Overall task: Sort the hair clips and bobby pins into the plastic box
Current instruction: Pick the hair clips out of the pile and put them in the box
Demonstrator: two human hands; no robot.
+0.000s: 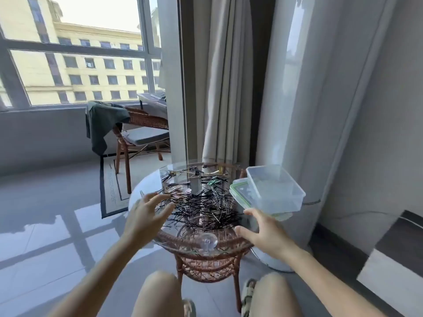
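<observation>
Pins [201, 209] heaped on glass table [146, 191], both hands open over it.
Black bobby pins lie in a loose pile mid-table; a few clips [211, 180], green and gold ones among them, sit at the far side. Clear box [274, 188] is at the table's right edge, resting on its green-rimmed lid [238, 191]. Left hand [144, 216] hovers at pile's left, fingers spread, holding nothing. Right hand [263, 229] spread just below the box, empty. Rattan chair [139, 136] stands behind by the window.
</observation>
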